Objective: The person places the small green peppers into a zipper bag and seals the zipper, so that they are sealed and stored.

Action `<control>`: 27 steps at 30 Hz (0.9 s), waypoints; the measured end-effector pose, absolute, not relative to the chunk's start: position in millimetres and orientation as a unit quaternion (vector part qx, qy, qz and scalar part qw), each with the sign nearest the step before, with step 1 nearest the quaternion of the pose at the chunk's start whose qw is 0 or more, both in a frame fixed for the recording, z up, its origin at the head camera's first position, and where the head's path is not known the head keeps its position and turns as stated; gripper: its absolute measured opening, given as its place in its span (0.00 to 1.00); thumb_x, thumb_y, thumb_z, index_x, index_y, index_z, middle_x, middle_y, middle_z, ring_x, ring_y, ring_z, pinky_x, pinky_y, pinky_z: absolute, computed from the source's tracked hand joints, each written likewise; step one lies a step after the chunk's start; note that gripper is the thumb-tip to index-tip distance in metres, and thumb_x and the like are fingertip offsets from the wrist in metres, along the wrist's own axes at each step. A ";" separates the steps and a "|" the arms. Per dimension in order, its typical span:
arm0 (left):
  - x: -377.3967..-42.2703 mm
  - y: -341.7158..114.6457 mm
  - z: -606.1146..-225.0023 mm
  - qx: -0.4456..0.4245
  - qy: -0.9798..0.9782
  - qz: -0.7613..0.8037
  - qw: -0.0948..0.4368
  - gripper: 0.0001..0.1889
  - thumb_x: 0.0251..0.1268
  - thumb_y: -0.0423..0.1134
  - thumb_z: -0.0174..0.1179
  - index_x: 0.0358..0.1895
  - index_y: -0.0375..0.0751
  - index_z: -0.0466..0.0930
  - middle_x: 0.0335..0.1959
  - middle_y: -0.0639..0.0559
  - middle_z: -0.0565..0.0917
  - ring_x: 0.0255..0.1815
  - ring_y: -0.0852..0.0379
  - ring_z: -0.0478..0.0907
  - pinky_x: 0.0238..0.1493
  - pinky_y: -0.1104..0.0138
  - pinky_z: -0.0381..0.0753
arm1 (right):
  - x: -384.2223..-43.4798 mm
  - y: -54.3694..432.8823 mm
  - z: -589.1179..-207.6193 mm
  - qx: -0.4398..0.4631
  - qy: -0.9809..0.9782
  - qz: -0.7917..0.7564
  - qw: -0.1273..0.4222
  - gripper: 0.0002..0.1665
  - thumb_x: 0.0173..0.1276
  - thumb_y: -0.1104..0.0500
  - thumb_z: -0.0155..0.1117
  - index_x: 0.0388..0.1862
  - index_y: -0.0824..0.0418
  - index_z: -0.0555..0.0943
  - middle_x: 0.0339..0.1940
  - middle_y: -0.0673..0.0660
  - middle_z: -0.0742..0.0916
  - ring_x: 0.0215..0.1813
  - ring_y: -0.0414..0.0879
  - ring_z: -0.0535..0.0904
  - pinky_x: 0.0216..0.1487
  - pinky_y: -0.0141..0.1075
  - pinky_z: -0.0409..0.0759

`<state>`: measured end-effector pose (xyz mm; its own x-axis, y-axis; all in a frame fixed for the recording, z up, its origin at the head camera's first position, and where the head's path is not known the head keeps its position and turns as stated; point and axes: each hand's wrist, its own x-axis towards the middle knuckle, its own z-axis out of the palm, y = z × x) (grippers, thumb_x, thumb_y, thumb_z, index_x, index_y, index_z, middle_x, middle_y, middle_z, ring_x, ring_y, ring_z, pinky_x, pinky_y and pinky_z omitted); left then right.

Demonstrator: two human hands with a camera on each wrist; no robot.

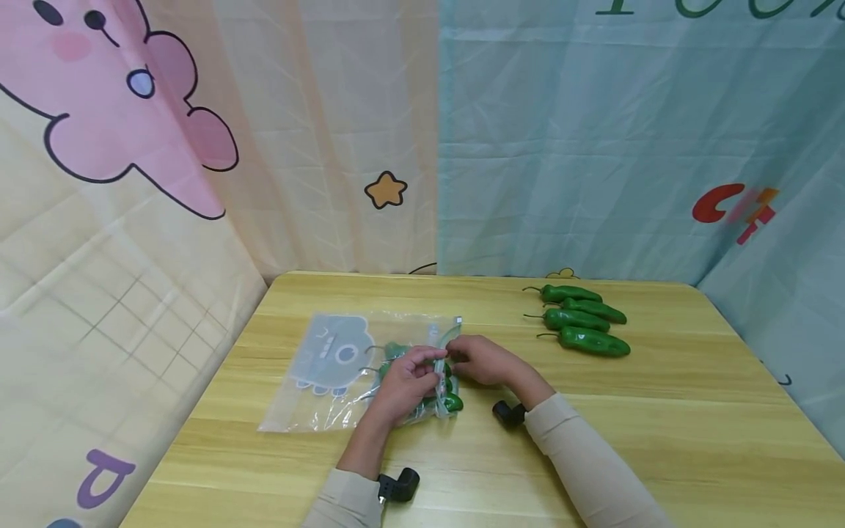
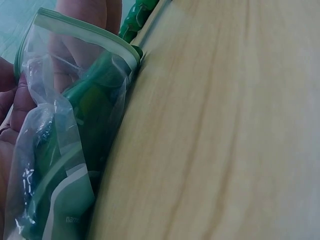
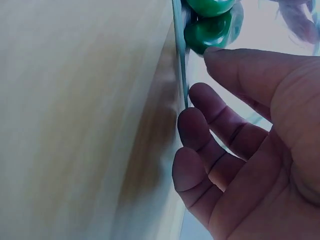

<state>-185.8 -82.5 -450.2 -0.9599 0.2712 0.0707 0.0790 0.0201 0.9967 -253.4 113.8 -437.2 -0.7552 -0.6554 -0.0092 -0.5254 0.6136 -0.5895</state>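
Observation:
A clear zip bag (image 1: 284,403) with a grey-blue cartoon print lies on the table, its mouth toward the right. Inside it are several green peppers (image 1: 452,402), bunched near the opening. My left hand (image 1: 405,378) lies over the bag and pinches the upper side of its mouth, lifting the green-edged rim (image 2: 90,30). At that mouth is my right hand (image 1: 485,359), its fingers loosely bent along the lower rim. In the right wrist view the right thumb (image 3: 240,67) touches the end of a glossy pepper (image 3: 212,32).
Several more green peppers (image 1: 584,341) lie in a stack of rows at the back right of the wooden table (image 1: 660,433), stems to the left. Printed curtains (image 1: 568,147) hang behind the table and along its sides.

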 end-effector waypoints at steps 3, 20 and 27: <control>-185.7 -82.5 -449.9 0.123 0.712 0.688 0.070 0.21 0.63 0.22 0.56 0.60 0.31 0.78 0.56 0.41 0.76 0.34 0.60 0.74 0.33 0.70 0.82 | -252.7 118.1 -436.5 -0.323 0.893 -0.293 0.107 0.12 0.69 0.66 0.63 0.50 0.60 0.83 0.42 0.51 0.84 0.45 0.45 0.78 0.51 0.44 0.79; -186.1 -81.5 -451.4 0.117 0.710 0.690 0.073 0.20 0.62 0.22 0.58 0.59 0.29 0.77 0.53 0.39 0.77 0.38 0.59 0.77 0.36 0.68 0.84 | -247.0 190.3 -420.7 -0.288 0.911 -0.292 0.052 0.17 0.71 0.62 0.63 0.57 0.65 0.80 0.53 0.61 0.83 0.52 0.56 0.79 0.53 0.52 0.79; -185.9 -82.2 -452.2 0.120 0.708 0.693 0.072 0.20 0.62 0.22 0.58 0.59 0.29 0.77 0.46 0.45 0.77 0.36 0.59 0.76 0.35 0.68 0.84 | -241.5 217.7 -412.6 -0.272 0.920 -0.282 0.027 0.16 0.71 0.63 0.63 0.57 0.65 0.80 0.56 0.63 0.82 0.54 0.58 0.78 0.51 0.53 0.80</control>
<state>-185.9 -82.2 -452.2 -0.9608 0.2696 0.0648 0.0705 0.0115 0.9974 -241.5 217.7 -412.6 -0.8509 -0.5150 0.1033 -0.4842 0.6928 -0.5343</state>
